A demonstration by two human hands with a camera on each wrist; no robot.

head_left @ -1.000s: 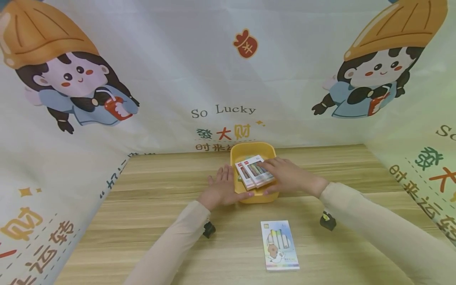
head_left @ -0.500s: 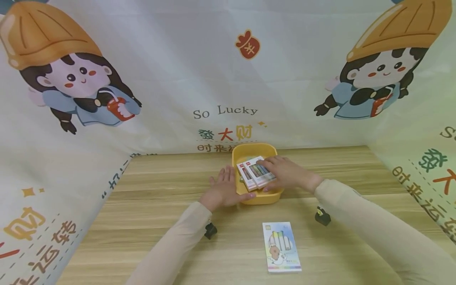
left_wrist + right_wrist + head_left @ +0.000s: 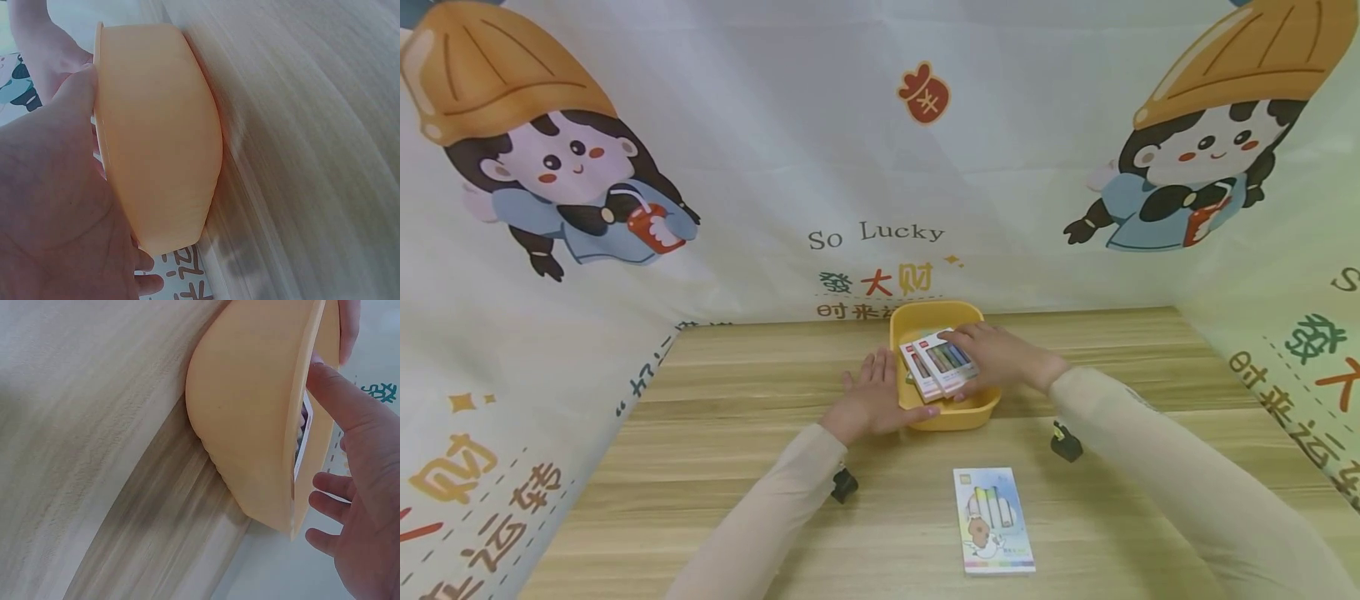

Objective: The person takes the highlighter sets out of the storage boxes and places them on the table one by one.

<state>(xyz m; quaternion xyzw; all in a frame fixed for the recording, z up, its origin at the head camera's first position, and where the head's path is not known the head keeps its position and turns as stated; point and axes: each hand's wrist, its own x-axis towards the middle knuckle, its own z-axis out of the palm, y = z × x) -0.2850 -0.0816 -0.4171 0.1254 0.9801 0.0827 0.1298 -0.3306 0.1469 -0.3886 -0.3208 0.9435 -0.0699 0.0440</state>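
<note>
From the head view, the yellow basket point(image 3: 955, 420) sits on the wooden table point(image 3: 700, 467), and here's the left hand point(image 3: 874, 400), fingers straight and fanned at its left rim, thumb along the near edge. Over the right side comes the right hand point(image 3: 1000, 358), index finger and thumb, set well apart, touching the upper box point(image 3: 946, 360); whether they pinch it, I cannot tell. That white carton, windowed over coloured sticks, overlaps a lower box point(image 3: 919, 375) inside the basket. Only the wrist views give us the outer walls: smooth, matte, bowing round under a thin lip. And only the head view catches the pastel box point(image 3: 995, 521), a flat rectangle with a rainbow strip, lying on streaky wood grain nearer the person.
</note>
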